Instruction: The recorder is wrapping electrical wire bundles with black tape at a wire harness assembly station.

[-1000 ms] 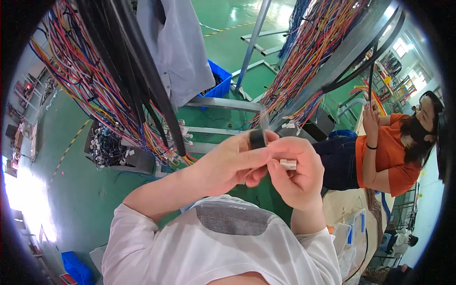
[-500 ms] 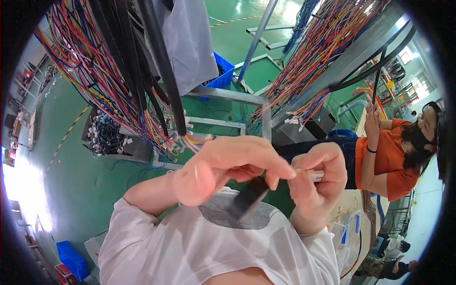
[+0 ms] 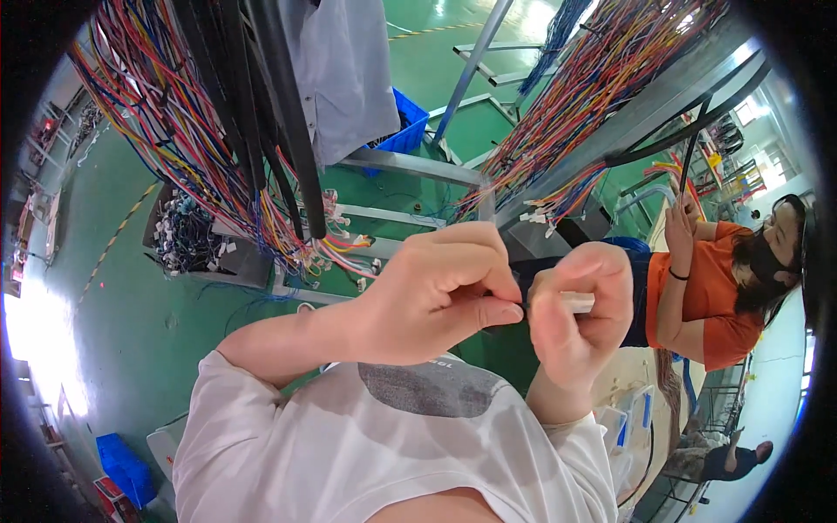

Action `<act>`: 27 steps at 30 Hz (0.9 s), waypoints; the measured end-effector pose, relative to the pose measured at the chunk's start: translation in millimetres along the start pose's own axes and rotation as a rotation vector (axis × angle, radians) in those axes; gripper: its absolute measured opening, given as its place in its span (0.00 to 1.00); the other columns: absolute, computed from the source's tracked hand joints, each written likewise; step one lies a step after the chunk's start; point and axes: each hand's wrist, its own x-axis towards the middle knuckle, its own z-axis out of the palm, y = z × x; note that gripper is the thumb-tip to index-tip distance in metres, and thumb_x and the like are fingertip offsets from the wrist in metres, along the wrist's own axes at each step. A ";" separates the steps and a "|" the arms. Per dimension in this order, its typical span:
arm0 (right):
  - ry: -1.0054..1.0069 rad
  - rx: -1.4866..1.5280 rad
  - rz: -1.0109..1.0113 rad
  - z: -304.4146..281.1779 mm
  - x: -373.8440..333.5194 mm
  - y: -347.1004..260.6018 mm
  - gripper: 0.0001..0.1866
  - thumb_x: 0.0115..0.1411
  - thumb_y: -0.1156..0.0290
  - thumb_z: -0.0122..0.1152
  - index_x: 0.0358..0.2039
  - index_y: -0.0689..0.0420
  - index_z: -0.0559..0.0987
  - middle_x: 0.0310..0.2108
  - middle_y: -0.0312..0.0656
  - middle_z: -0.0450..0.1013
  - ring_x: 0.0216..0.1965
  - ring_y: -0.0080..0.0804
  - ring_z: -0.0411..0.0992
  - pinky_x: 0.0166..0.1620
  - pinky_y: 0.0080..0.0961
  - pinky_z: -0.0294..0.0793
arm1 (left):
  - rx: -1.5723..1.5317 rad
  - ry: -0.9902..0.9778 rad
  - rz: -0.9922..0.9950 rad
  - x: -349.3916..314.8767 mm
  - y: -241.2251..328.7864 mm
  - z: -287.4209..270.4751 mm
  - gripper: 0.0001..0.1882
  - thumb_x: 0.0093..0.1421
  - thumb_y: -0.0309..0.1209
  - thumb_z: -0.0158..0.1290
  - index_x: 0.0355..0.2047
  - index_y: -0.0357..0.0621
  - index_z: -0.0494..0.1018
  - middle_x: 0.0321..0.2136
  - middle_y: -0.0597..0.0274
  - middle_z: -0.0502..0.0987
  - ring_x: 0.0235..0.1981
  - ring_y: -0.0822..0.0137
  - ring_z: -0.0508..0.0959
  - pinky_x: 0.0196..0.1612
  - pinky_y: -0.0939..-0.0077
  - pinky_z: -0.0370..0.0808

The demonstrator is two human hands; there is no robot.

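My left hand (image 3: 436,296) and my right hand (image 3: 580,327) meet in front of my chest, fingertips touching. The right hand pinches a small white connector (image 3: 582,302), whose end shows between its fingers. The left hand's fingers are closed against that connector, and a thin grey strip (image 3: 486,202) sticks up from its knuckles. What lies under the left thumb is hidden. My white shirt (image 3: 392,444) fills the lower part of the view.
Bundles of coloured wires (image 3: 174,148) and black sleeved cables (image 3: 279,113) hang at left; more wires (image 3: 602,96) run along a metal frame (image 3: 645,105) at right. A blue bin (image 3: 403,126) stands behind. A person in an orange shirt (image 3: 724,296) handles wires at right.
The hands have drawn closer to my chest and pressed together. The black strip that pointed up, then hung down below the hands, is no longer seen hanging.
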 end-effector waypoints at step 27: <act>-0.018 0.045 0.017 9.6 -5.0 -18.7 0.11 0.55 0.80 0.43 0.38 0.67 0.70 0.14 0.32 0.64 0.13 0.13 0.58 0.16 0.09 0.54 | -0.532 0.111 -0.093 -9.2 -1.4 -0.5 0.38 0.36 0.48 0.63 0.42 0.39 0.62 0.27 0.59 0.65 0.21 0.78 0.61 0.19 0.89 0.54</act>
